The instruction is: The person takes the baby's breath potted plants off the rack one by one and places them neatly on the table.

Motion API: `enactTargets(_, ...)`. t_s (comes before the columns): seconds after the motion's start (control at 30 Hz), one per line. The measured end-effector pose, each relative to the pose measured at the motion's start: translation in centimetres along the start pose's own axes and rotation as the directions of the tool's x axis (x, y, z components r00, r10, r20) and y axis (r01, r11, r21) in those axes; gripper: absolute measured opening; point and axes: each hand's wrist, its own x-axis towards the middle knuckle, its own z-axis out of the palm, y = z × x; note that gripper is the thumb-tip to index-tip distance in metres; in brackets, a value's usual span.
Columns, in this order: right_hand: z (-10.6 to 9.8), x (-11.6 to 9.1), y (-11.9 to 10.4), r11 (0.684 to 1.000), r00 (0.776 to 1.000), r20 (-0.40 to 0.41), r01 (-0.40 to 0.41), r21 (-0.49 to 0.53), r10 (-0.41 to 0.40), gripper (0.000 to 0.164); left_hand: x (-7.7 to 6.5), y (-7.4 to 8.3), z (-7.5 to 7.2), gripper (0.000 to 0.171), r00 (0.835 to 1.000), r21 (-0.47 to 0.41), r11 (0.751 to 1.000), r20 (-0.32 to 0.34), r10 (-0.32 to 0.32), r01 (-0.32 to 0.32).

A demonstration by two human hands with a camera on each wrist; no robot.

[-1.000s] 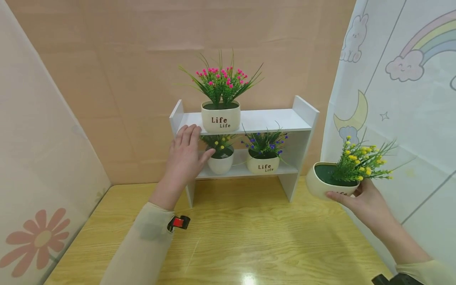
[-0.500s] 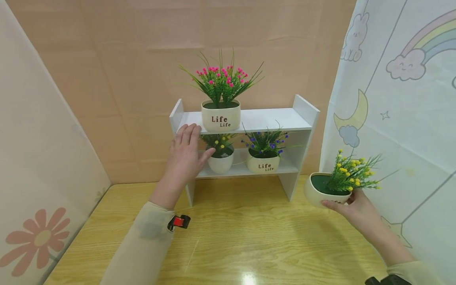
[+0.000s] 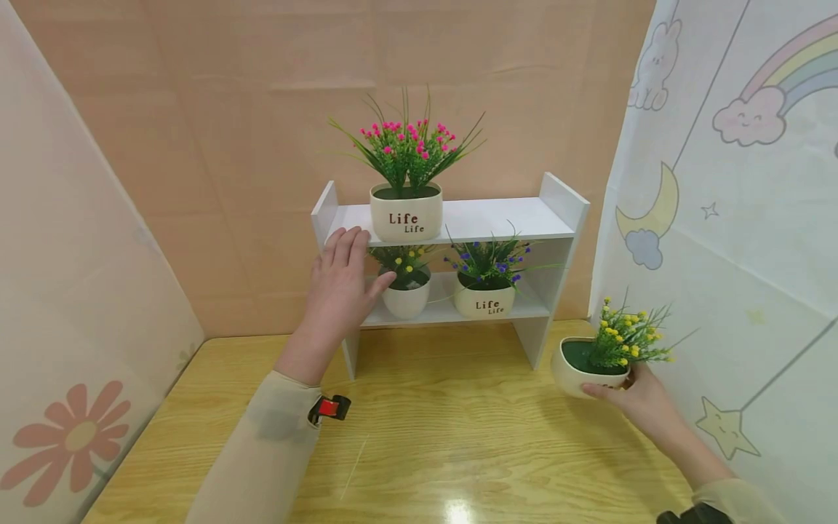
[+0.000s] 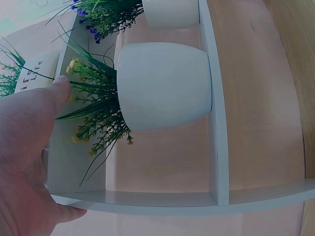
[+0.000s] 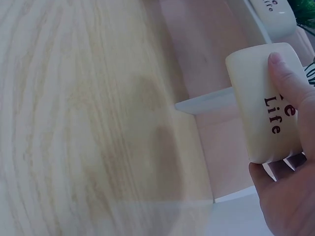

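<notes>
My right hand [image 3: 631, 404] grips a cream potted plant [image 3: 589, 371] with yellow flowers, just above the table at the right of the shelf. In the right wrist view the thumb lies across the lettered face of its pot [image 5: 261, 108], and the fingers go around the other side. My left hand [image 3: 343, 280] rests on the front left of the white shelf [image 3: 504, 218], fingers over the top board, thumb spread out. On the top board, beside that hand, stands a pink-flowered potted plant [image 3: 406, 215]. Below are a white pot with small yellow flowers [image 4: 165, 86] and a purple-flowered potted plant [image 3: 484, 300].
The shelf stands at the back of a wooden table [image 3: 419, 437]. A brown backdrop [image 3: 229, 145] hangs behind it. Patterned white panels [image 3: 733, 255] border the table's sides. The shelf's right side panel [image 3: 553, 291] is close to the held pot.
My right hand has lowered the yellow-flowered potted plant and brought it slightly left, toward the table beside the shelf. The left hand has stayed on the shelf.
</notes>
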Motion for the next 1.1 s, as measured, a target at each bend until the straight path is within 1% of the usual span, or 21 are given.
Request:
enactTargets(0.2, 1.0, 0.0, 1.0, 0.999, 0.999, 0.026, -0.022, -0.024, 0.023, 0.104, 0.0, 0.1, -0.1, 0.089, 1.000, 0.012, 1.000, 0.014, -0.010, 0.010)
enactTargets(0.5, 2.5, 0.1, 2.9, 1.000, 1.000, 0.020, -0.007, -0.009, 0.007, 0.108, 0.1, 0.1, -0.1, 0.090, 1.000, 0.008, 1.000, 0.016, -0.010, 0.010)
enactTargets(0.6, 2.8, 0.1, 3.3, 1.000, 1.000, 0.016, 0.005, -0.011, -0.005, 0.106, 0.0, 0.0, -0.1, 0.090, 1.000, 0.006, 1.000, 0.015, -0.010, 0.010)
enactTargets(0.73, 3.2, 0.0, 3.6, 1.000, 1.000, 0.006, 0.011, -0.027, -0.011, 0.098, 0.0, 0.1, -0.1, 0.090, 1.000, 0.005, 1.000, 0.014, -0.011, 0.011)
enactTargets(0.87, 3.4, 0.0, 4.0, 1.000, 1.000, 0.013, 0.017, -0.023, -0.016, 0.094, 0.0, 0.1, -0.2, 0.089, 1.000, 0.007, 1.000, 0.014, -0.012, 0.012)
enactTargets(1.1, 3.6, -0.1, 4.9, 0.999, 0.999, 0.040, -0.007, -0.035, 0.009, 0.091, -0.1, 0.2, -0.2, 0.089, 1.000, 0.003, 1.000, 0.023, -0.015, 0.015)
